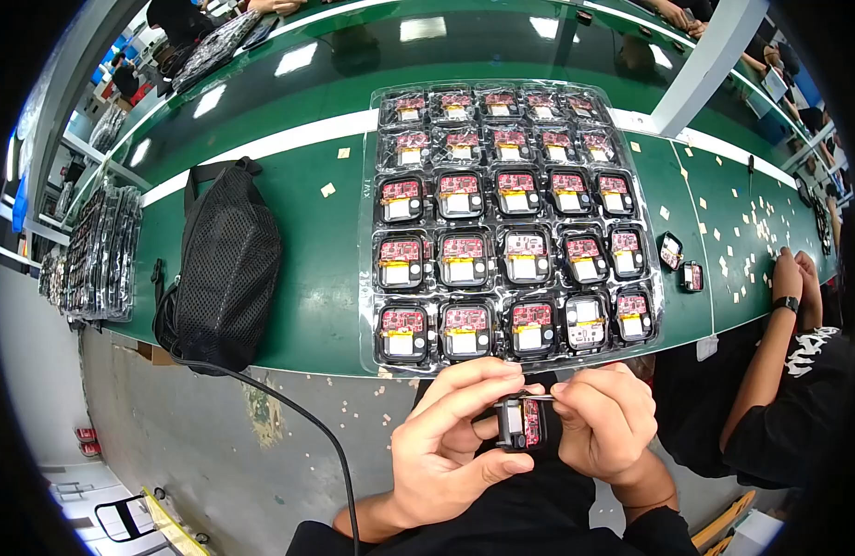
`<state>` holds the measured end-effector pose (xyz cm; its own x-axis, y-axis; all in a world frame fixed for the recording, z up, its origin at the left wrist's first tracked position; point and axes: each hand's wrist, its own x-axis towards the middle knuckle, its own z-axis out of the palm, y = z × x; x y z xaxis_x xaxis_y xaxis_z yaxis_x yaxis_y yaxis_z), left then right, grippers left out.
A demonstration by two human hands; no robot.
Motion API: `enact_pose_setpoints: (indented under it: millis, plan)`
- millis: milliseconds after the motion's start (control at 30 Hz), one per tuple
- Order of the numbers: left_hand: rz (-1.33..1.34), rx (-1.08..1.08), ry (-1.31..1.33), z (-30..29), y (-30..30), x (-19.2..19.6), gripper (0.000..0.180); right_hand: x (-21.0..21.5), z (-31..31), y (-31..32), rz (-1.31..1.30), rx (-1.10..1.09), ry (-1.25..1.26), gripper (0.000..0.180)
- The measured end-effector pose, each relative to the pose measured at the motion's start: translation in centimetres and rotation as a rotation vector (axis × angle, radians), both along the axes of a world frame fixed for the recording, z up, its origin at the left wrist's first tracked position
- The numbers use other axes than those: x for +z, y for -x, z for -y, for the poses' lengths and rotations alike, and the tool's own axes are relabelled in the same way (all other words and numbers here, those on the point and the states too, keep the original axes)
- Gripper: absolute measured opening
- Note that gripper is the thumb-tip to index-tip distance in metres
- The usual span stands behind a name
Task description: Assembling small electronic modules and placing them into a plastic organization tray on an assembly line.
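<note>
In front of my body, my left hand (435, 449) is closed around the edges of a small black housing (512, 423), tilted so that the red circuit board (531, 423) inside faces right. The fingers of my right hand (608, 422) pinch a thin silvery piece (539, 397) against the top edge of this housing; its kind is too small to make out. Just beyond my hands lies a clear plastic tray (366, 278) with rows of similar black housings. Most show red boards, white blocks and yellow strips in their pockets.
A black mesh bag (228, 269) lies left of the tray on the green table (321, 250), with a black cable (330, 431) hanging near my left arm. Stacked trays (103, 255) stand far left. Two loose housings (670, 250) lie right, near a co-worker's hands (793, 278) and scattered small pale pieces (747, 246).
</note>
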<state>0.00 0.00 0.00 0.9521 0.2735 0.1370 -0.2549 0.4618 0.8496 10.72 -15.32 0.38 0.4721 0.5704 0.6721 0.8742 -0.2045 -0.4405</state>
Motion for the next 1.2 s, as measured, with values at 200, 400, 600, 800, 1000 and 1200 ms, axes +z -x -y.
enact_pose_setpoints:
  millis: [200,400,600,800,1000,1200]
  plan:
    - [0.008,0.02,-0.045,0.2,-0.2,0.0,0.056,0.3,0.1,-0.1,0.01,-0.008,0.01,0.026]
    - [-0.013,0.033,-0.028,0.2,-0.2,0.2,0.057,0.3,0.2,-0.1,0.003,-0.031,0.0,0.027]
    - [-0.008,0.042,-0.072,0.1,-0.3,0.0,0.057,0.4,0.2,-0.5,0.025,-0.003,0.036,0.026]
    - [0.0,0.047,-0.107,0.2,-0.2,-0.1,0.058,0.1,0.1,-0.2,0.036,-0.005,0.032,0.026]
    - [-0.03,0.073,-0.091,0.5,-0.1,0.1,0.058,-0.3,0.0,0.4,0.102,-0.032,0.034,0.026]
    - [-0.023,0.062,-0.129,0.2,0.2,0.4,0.058,-0.7,0.1,0.3,0.179,-0.028,0.066,0.026]
